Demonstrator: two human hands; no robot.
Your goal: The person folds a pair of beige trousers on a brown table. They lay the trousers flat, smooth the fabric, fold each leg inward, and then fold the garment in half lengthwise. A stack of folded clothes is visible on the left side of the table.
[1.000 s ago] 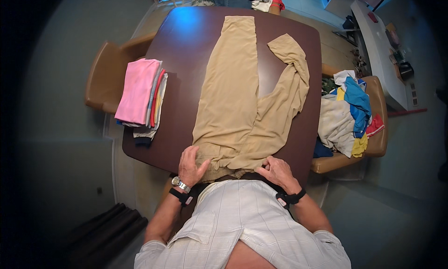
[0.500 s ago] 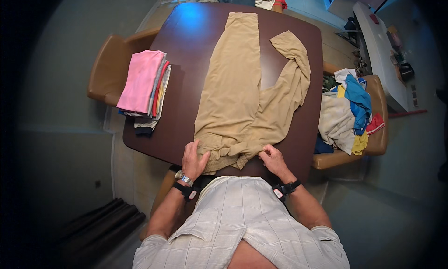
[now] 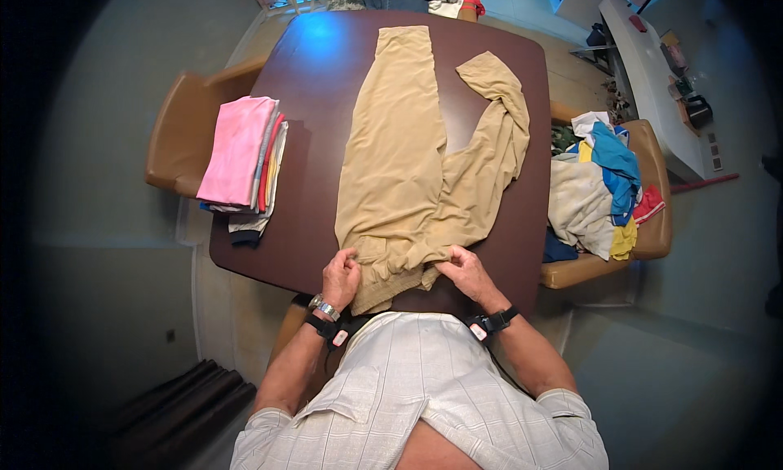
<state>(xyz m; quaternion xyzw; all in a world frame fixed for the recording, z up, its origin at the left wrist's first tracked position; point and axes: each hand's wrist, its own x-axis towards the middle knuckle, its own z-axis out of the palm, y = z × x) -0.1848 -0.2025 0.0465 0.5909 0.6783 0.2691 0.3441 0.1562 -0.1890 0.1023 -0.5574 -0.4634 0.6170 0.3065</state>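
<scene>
Tan trousers (image 3: 395, 144) lie on the dark brown table (image 3: 302, 176), waistband toward me. The left leg stretches nearly straight to the far side; the right leg is creased and bends, its end folded over to the left. My left hand (image 3: 342, 276) pinches the left edge of the trousers just above the elastic waistband. Opposite it, my right hand (image 3: 466, 272) is closed on the cloth at the right side of the waist. Fabric is bunched between the two hands, and the waistband hangs at the near table edge.
On the table's left lies a stack of folded clothes (image 3: 238, 156), pink on top. A brown chair (image 3: 175, 131) stands beyond it. Another chair (image 3: 652, 217) at the right holds a loose heap of clothes (image 3: 591, 201). More clothes (image 3: 400, 1) lie past the far edge.
My left hand has gone from fingers spread on the cloth to a pinch. My right hand still grips the waist, slightly nearer the left one. The whole view has shifted a little.
</scene>
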